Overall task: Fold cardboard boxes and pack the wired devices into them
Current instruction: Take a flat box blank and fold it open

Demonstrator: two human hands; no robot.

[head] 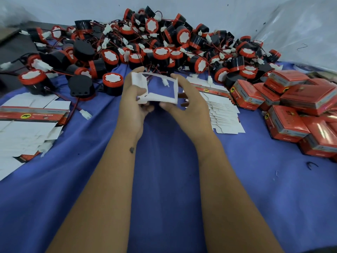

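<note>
Head view showed both hands raised at frame centre over a blue cloth (164,161). The left hand (134,99) and right hand (189,105) each pinched one side of a single cardboard box (158,88), opened into a square sleeve with white inner faces showing and both ends open. Printing on the cartons was too blurred to read; a black animal emblem on a yellow disc was visible on the flat box blanks (27,114) at middle left. A second fan of flat blanks (222,110) lay just right of the hands. The heap of wired devices (145,42), black with red caps and white connectors, filled the upper frame, too many to count. Packed red boxes (295,99), about ten visible, were stacked at middle right.
</note>
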